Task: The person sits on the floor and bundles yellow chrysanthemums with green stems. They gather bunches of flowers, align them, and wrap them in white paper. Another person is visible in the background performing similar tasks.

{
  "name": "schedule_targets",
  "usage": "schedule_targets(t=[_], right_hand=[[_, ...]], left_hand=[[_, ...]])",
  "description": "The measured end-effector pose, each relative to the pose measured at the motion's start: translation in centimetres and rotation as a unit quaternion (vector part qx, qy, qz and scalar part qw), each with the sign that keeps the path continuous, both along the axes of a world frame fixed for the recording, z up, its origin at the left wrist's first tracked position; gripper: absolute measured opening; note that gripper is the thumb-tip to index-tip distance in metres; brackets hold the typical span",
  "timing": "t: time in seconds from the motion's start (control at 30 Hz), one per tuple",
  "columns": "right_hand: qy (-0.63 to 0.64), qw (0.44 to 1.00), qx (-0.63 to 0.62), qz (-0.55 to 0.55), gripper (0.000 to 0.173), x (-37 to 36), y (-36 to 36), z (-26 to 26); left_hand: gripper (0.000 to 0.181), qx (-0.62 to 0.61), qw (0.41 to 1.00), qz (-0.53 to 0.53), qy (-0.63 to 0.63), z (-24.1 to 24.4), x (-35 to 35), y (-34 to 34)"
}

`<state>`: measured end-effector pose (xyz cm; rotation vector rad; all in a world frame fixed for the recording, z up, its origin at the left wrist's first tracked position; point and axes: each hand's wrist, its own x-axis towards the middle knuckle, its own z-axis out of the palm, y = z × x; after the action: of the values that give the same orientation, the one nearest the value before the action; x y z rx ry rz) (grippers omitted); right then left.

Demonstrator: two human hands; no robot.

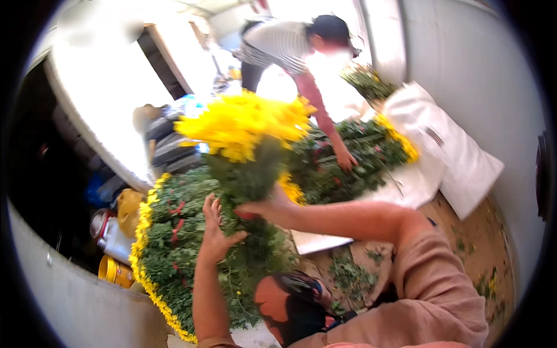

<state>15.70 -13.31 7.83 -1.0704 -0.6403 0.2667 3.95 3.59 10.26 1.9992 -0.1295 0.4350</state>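
A bunch of yellow chrysanthemums (248, 122) stands upright before me, blurred, with green leaves below the blooms. My right hand (270, 209) grips its stems near a red tie. Beside the stems my left hand (219, 237) is raised, fingers apart; whether it touches the leaves is unclear. Below and to the left lies a large pile of tied flower bunches (174, 252), their yellow heads along its outer edge and red ties among the leaves. A second pile of bunches (352, 174) lies beyond my right forearm.
Across from me a person (278, 48) bends down, one hand on the second pile. White sacks (448, 152) lie by the right wall. Leaf scraps (352, 274) litter the floor near my knee. A yellow bucket (115, 272) and a white container (117, 237) stand at the left.
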Motion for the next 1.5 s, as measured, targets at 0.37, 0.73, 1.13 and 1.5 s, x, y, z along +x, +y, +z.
schedule_targets(t=[0.37,0.73,1.13,1.5], right_hand=[[-0.149,0.938,-0.301,-0.085,0.116,12.7,-19.1,-9.0],[0.026,0.783,-0.57,-0.245,0.047,17.0,-48.4,-33.2],[0.051,0.688,-0.686,-0.23,0.039,13.3,-57.6,-33.6],[0.134,0.649,-0.74,-0.12,0.038,9.1,-59.2,-33.7]], left_hand=[[0.055,0.071,0.977,-0.138,0.149,-6.5,16.8,-11.3],[0.067,0.522,0.85,-0.036,0.06,-12.9,44.2,-27.1],[0.056,0.639,0.76,-0.028,-0.113,-28.3,67.7,-42.7],[0.081,0.581,0.807,-0.075,-0.076,-39.5,68.0,-42.0]])
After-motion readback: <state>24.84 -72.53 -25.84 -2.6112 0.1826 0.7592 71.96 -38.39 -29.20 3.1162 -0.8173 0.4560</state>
